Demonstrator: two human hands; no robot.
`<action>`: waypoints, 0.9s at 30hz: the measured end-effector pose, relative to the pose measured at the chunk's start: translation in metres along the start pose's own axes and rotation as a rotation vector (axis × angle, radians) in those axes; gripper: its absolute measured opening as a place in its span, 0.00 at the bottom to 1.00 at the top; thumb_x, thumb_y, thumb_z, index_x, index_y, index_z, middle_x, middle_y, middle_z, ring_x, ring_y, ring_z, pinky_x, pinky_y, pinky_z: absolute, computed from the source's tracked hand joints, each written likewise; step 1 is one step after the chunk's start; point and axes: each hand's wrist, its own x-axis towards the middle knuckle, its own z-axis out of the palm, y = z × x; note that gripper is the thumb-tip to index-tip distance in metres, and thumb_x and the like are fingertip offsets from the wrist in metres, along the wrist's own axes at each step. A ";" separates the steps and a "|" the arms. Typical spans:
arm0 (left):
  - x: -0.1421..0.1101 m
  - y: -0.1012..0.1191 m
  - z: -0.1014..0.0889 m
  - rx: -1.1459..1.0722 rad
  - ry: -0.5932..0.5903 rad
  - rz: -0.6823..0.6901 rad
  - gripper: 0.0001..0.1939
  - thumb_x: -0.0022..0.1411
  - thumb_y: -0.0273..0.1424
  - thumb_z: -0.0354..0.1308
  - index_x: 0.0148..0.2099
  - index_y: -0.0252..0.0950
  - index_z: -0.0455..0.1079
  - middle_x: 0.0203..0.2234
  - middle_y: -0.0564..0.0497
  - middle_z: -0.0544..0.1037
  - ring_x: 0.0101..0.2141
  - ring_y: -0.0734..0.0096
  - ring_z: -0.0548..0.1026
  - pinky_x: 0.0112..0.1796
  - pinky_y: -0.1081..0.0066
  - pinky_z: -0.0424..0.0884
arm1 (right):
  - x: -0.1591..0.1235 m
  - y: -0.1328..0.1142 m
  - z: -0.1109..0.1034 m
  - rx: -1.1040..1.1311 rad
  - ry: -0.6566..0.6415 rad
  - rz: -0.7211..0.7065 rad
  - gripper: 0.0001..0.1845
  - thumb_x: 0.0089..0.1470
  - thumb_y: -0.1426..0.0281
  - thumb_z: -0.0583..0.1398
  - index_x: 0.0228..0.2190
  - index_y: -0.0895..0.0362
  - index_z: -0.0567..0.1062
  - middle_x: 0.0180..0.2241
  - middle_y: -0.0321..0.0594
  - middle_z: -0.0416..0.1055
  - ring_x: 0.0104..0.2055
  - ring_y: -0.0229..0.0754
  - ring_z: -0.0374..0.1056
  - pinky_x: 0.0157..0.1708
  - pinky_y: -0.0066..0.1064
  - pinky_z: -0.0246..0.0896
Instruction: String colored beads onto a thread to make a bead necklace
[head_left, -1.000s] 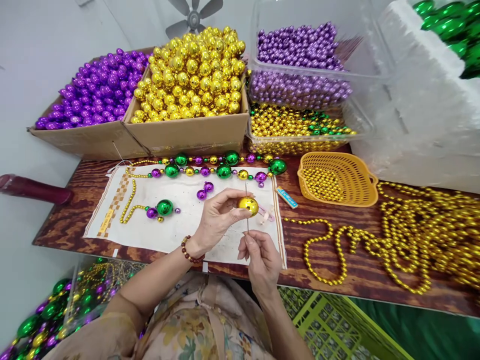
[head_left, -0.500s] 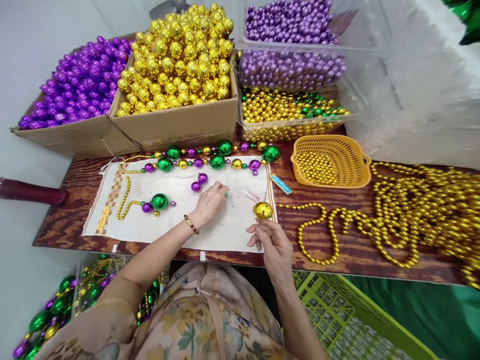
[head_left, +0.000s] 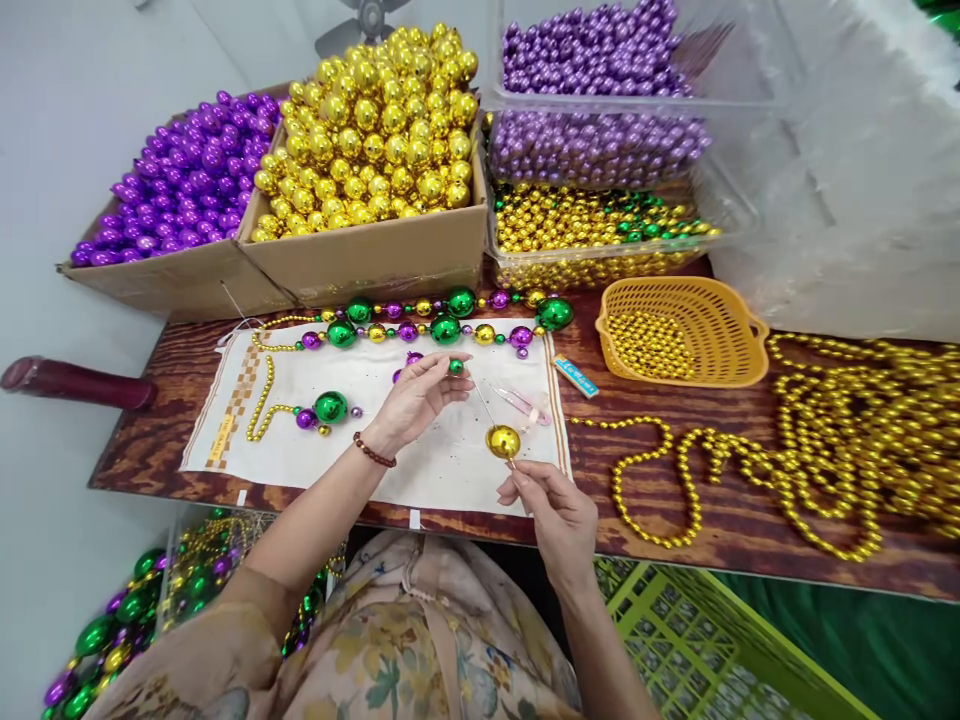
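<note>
My left hand (head_left: pixel 420 395) pinches a small green bead (head_left: pixel 455 366) above the white towel (head_left: pixel 420 475). My right hand (head_left: pixel 559 510) is closed on the lower end of a long thin needle (head_left: pixel 482 400), whose upper part slants toward the green bead. A large gold bead (head_left: pixel 502 441) is threaded on the needle just above my right fingertips. Purple beads (head_left: pixel 413 358) lie partly hidden behind my left hand. On the towel's left rests a strand piece with a large green bead (head_left: pixel 330 407). Tweezers (head_left: pixel 517 402) lie on the right, near the gold bead.
Finished-looking bead strands (head_left: pixel 445 330) cross the towel's back. Behind stand boxes of purple beads (head_left: pixel 187 170) and gold beads (head_left: pixel 375 130), plus clear bins (head_left: pixel 600 245). An orange basket (head_left: pixel 724 340), a blue packet (head_left: pixel 576 377) and gold bead chains (head_left: pixel 825 450) occupy the right.
My left hand has lifted from the towel with the small green bead and come near the needle. The gold bead and my right hand have shifted slightly; the whole view has shifted too.
</note>
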 end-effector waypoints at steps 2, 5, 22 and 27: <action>-0.004 0.005 0.003 -0.081 -0.011 -0.008 0.16 0.59 0.40 0.68 0.46 0.37 0.77 0.34 0.49 0.80 0.35 0.71 0.80 0.40 0.69 0.74 | -0.002 -0.003 0.000 -0.024 -0.012 -0.021 0.07 0.57 0.66 0.63 0.33 0.56 0.79 0.21 0.35 0.75 0.21 0.38 0.71 0.23 0.29 0.69; -0.007 0.008 0.006 -0.145 -0.008 -0.005 0.14 0.59 0.37 0.69 0.45 0.36 0.77 0.34 0.49 0.80 0.36 0.70 0.80 0.42 0.68 0.75 | -0.003 -0.007 0.000 -0.080 -0.034 -0.049 0.07 0.58 0.66 0.62 0.32 0.57 0.79 0.21 0.35 0.75 0.21 0.38 0.71 0.25 0.28 0.70; -0.018 -0.012 0.005 0.351 -0.082 0.116 0.23 0.56 0.38 0.70 0.53 0.39 0.73 0.36 0.51 0.78 0.33 0.71 0.78 0.37 0.68 0.74 | 0.000 0.020 0.000 -0.029 -0.013 -0.008 0.07 0.59 0.65 0.63 0.35 0.57 0.77 0.24 0.37 0.76 0.22 0.37 0.72 0.23 0.25 0.66; -0.010 0.001 -0.032 1.152 0.284 0.399 0.11 0.68 0.37 0.58 0.44 0.35 0.75 0.38 0.45 0.79 0.38 0.63 0.74 0.43 0.61 0.69 | 0.003 0.032 0.003 0.071 0.026 0.048 0.10 0.57 0.63 0.65 0.34 0.57 0.77 0.25 0.39 0.77 0.22 0.37 0.71 0.19 0.23 0.59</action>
